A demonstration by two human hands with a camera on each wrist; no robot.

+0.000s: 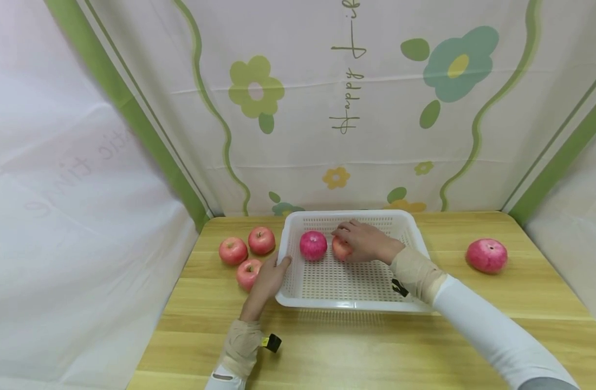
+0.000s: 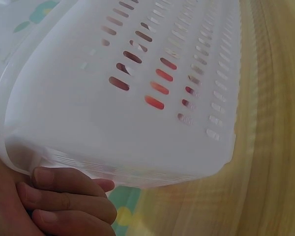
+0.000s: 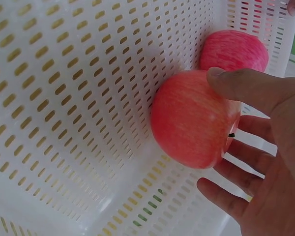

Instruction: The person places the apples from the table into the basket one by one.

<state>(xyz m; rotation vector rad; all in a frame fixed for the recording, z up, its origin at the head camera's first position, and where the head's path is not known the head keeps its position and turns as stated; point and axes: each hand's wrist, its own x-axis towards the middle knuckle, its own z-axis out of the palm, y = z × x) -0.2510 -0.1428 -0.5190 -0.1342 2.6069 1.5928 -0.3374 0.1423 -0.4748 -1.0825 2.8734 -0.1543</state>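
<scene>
A white perforated plastic basket stands on the wooden table. My left hand grips its left rim; the left wrist view shows curled fingers beside the basket wall. Inside, my right hand holds a light red apple. Its thumb lies on the apple's side, and the other fingers reach round the stem end. Just left of this apple, a deep pink apple sits on the basket floor.
Three light red apples, a front one, a left one and a back one, lie left of the basket. A large deep pink apple sits far right. A printed white curtain hangs behind the table.
</scene>
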